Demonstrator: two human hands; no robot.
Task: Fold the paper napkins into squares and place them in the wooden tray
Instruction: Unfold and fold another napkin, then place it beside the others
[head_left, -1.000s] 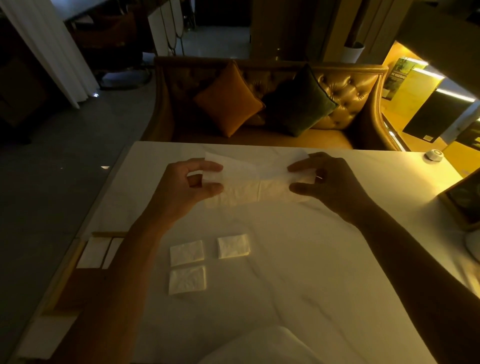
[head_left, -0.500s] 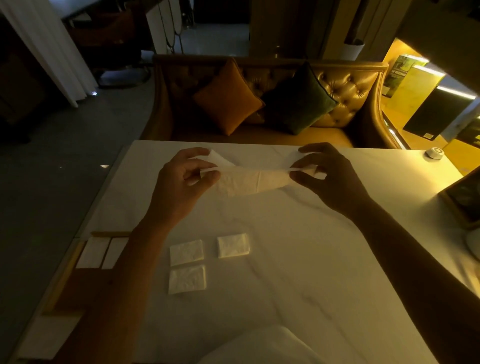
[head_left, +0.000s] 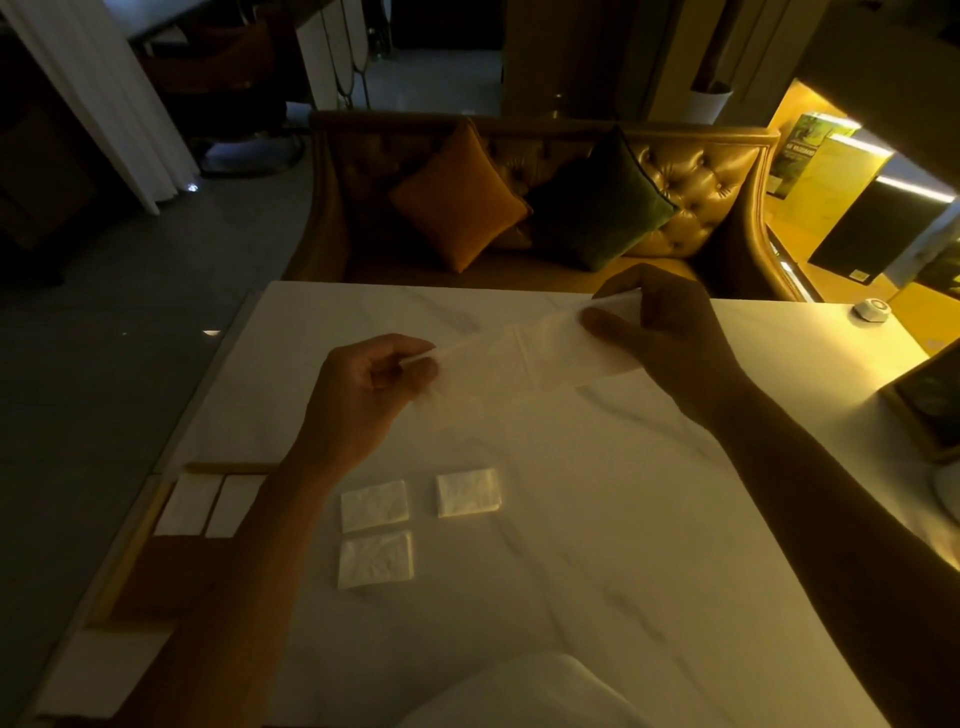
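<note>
Above the marble counter (head_left: 597, 519), our left hand (head_left: 363, 395) and right hand (head_left: 670, 338) pinch opposite ends of a thin, motion-blurred napkin (head_left: 514, 353), beyond three folded squares (head_left: 374, 505), while our left forearm hides part of the dim wooden tray (head_left: 150, 577).

A tufted leather sofa (head_left: 691, 176) stood behind the marble table (head_left: 597, 519), with an orange cushion (head_left: 457, 200) beside a dark green cushion (head_left: 597, 202); a small round white object (head_left: 871, 310) sat near the table's far right corner
</note>
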